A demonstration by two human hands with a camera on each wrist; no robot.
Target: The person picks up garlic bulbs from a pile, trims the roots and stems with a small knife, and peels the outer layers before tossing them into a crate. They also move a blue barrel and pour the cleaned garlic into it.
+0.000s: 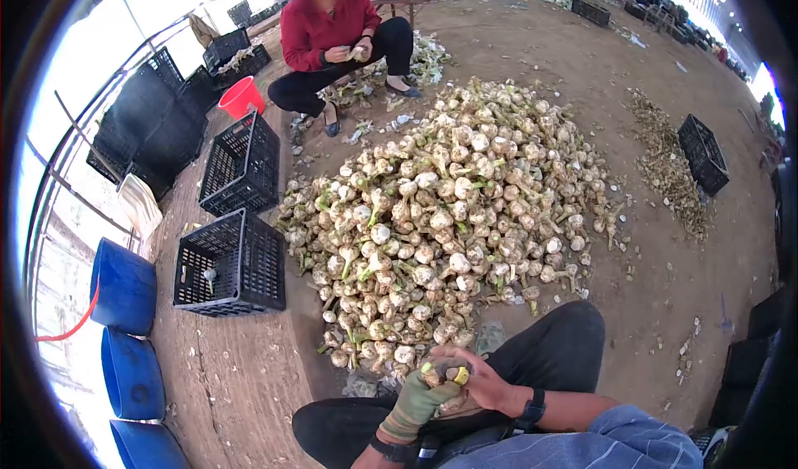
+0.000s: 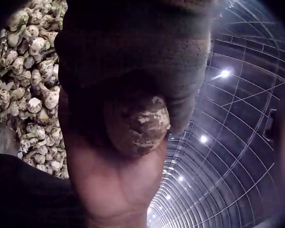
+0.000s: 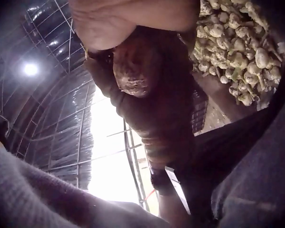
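Observation:
I sit at the near edge of a big garlic pile [image 1: 449,219]. My gloved left hand [image 1: 418,401] and bare right hand [image 1: 482,379] meet over my lap around one dirt-crusted garlic bulb [image 2: 138,124]. The left wrist view shows the bulb wedged between the glove [image 2: 133,42] above and the bare palm [image 2: 116,190] below. From the right wrist camera the same bulb [image 3: 132,71] sits under the bare hand [image 3: 128,19] and against the gloved hand [image 3: 154,114]. A small yellow piece [image 1: 460,375] shows at the fingers; I cannot tell what it is.
Two black crates [image 1: 229,265] [image 1: 243,165] stand left of the pile, with blue barrels [image 1: 125,286] and a red bucket [image 1: 241,96] beyond. A person in red [image 1: 332,28] squats at the far side. Trimmings [image 1: 669,170] and another crate [image 1: 704,153] lie to the right.

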